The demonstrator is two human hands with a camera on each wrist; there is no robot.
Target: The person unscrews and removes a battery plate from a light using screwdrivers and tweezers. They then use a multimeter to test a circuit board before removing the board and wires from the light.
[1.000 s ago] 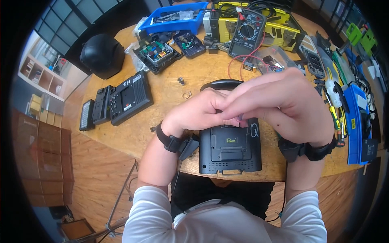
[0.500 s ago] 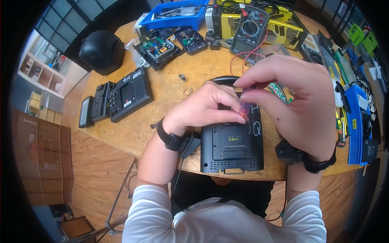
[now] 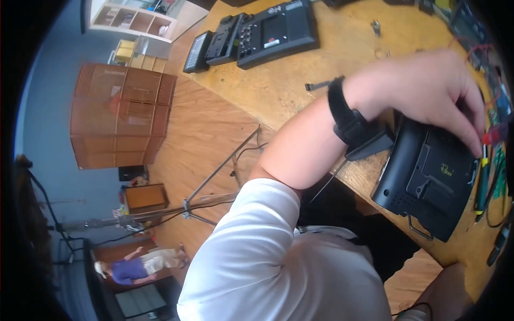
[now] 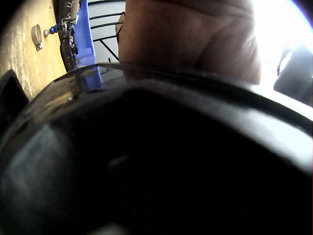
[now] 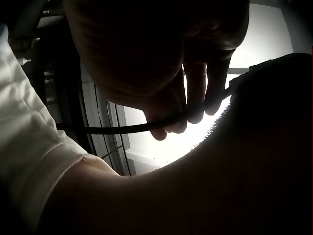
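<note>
In the head view my left hand (image 3: 428, 91) reaches over a black boxy monitor (image 3: 444, 187), which lies back side up near the table's front edge. Its thumb and finger converge on the red end of a screwdriver (image 3: 498, 134) with a red and purple handle, at the far right. A glossy black curved surface (image 4: 171, 147) fills most of the left wrist view, below the base of that hand. My right hand (image 5: 161, 63) is outside the head view. In the right wrist view it is a dark shape with several fingertips pointing down; I cannot tell whether it grips the handle.
Black panel units (image 3: 278, 35) lie at the back of the wooden table (image 3: 257, 91). A metal clamp ring (image 4: 37, 37) and a small metal fitting (image 3: 376, 27) lie beyond my left arm. A tripod (image 3: 187, 206) stands on the floor; another person (image 3: 134, 270) is farther off.
The head view has swung left, shifting the monitor and my left hand to the right. My right hand, which pinched the screwdriver handle, has left the head view.
</note>
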